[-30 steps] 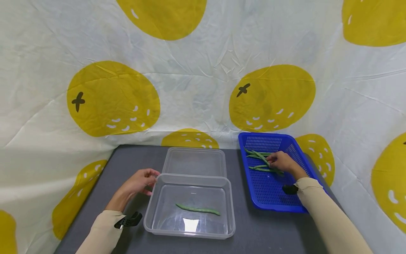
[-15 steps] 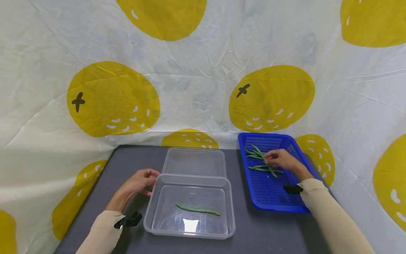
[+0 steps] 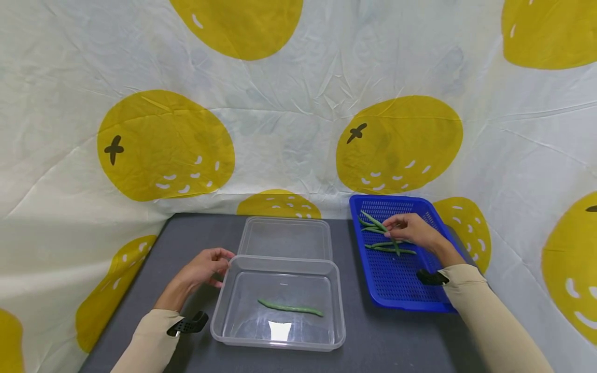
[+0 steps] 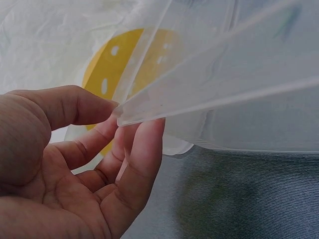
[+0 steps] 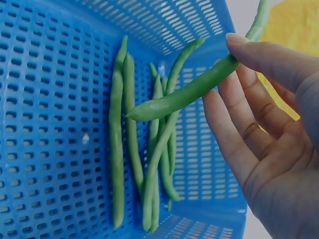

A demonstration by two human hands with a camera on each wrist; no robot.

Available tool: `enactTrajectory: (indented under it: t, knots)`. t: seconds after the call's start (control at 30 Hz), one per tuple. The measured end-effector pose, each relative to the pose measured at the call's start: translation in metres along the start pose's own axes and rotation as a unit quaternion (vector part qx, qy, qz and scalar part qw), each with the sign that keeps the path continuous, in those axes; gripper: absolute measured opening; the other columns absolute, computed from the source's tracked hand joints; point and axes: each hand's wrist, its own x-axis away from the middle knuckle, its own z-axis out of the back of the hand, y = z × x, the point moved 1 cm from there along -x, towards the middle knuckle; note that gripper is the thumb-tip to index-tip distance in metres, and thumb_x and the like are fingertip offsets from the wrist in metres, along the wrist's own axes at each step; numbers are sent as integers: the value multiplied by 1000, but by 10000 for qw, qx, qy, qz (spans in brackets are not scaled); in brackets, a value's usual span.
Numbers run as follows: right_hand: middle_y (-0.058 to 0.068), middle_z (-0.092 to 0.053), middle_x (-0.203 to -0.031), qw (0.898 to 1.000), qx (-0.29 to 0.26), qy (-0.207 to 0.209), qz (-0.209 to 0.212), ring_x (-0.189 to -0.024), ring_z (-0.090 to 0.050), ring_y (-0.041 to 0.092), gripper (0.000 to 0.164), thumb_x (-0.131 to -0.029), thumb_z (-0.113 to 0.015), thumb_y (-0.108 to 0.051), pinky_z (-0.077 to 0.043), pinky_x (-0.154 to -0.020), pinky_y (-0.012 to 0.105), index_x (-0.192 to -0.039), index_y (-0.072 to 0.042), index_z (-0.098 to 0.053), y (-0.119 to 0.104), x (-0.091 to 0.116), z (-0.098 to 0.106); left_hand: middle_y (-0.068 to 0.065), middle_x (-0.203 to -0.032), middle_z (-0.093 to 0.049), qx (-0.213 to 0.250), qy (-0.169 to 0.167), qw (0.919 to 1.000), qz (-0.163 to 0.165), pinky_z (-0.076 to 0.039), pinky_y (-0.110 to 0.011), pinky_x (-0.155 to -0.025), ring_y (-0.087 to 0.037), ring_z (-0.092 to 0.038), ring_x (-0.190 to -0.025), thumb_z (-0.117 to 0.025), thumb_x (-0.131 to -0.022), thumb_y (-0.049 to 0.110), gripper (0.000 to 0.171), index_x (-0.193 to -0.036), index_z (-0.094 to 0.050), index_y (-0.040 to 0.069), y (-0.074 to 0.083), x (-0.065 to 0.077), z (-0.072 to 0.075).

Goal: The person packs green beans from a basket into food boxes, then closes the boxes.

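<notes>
My right hand [image 3: 412,229] pinches a green bean [image 5: 184,94] between thumb and fingers, raised over the blue basket [image 3: 373,290]. Several other green beans [image 5: 117,149] lie in the basket below it, some crossing each other. With thumb and fingertips, my left hand [image 3: 202,267] pinches the rim at the far left corner of a clear plastic container [image 3: 278,344]; the left wrist view shows the thumb on top of that rim [image 4: 144,112] and fingers beneath. A single green bean [image 3: 290,308] lies on the container's floor.
A clear flat lid [image 3: 286,235] lies on the dark table [image 3: 373,347] just behind the container. The basket stands at the table's right side. White cloth with yellow fruit prints [image 3: 284,145] hangs behind and at both sides.
My right hand has drawn a green bean up from the others in the basket, tilting it and shifting it slightly toward the back left. The left hand and container stay put.
</notes>
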Motion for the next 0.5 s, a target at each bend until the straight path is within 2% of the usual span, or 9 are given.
enactTrajectory:
  t: [0.23,0.33,0.5]
  knots:
    - [20,-72,-108,9999,-29,60,123,-96,-70,35,38,-93,-74,-18,-60,-80,34,-123,3,-67,-19,6,-4,-25,-111,-64,4,-47,10000,-35,-59,-40,-64,-24,-65,-84,-54,-98,7,36,-131,-55,-8,-1,0,1]
    - [18,-72,-107,9996,59,88,245,-94,-71,32,39,-93,-75,-20,-59,-79,29,-124,3,-67,-24,8,-6,-26,-111,-64,12,-53,10000,-27,-59,-40,-63,-25,-65,-85,-53,-98,7,36,-131,-55,-8,-1,0,1]
    - [15,-73,-105,9989,175,149,415,-92,-70,29,36,-91,-77,-22,-59,-79,29,-121,-2,-70,-32,8,-9,-26,-111,-64,18,-44,10000,-3,-59,-39,-63,-27,-65,-86,-54,-98,7,36,-130,-55,-8,-1,0,0]
